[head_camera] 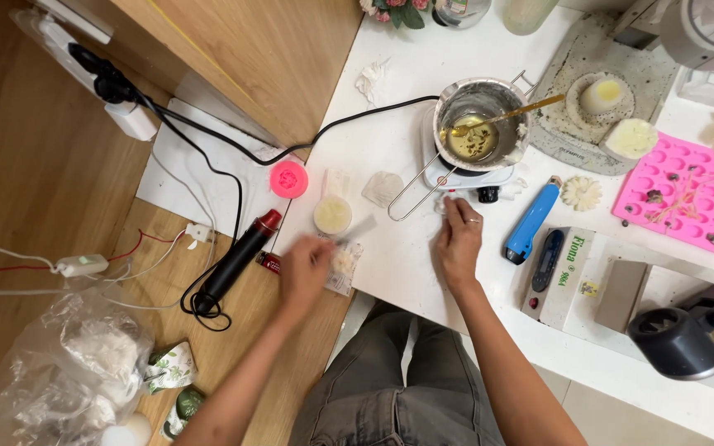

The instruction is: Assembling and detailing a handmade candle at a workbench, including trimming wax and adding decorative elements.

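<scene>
My left hand (pixel 306 271), blurred by motion, is at the table's near edge, on or just above a small clear bag of pale wax pieces (pixel 344 266); whether it grips the bag I cannot tell. A thin grey strip (pixel 359 229) lies just above it, beside a round cup of pale wax (pixel 333 215). My right hand (pixel 459 239) rests on the white table (pixel 398 140), fingers reaching up to the small white electric hotplate (pixel 468 175). On the hotplate sits a metal melting pot (pixel 479 122) with yellowish melted wax and a gold spoon (pixel 506 116).
A pink silicone mould (pixel 692 198) and a grey tray (pixel 588 91) with white wax shapes lie to the right. A blue tool (pixel 530 221), a white box (pixel 557 281), a pink round mould (pixel 288 179), a black heat gun (pixel 235 263) on the wood floor, cables and plastic bags (pixel 68 372) surround the work.
</scene>
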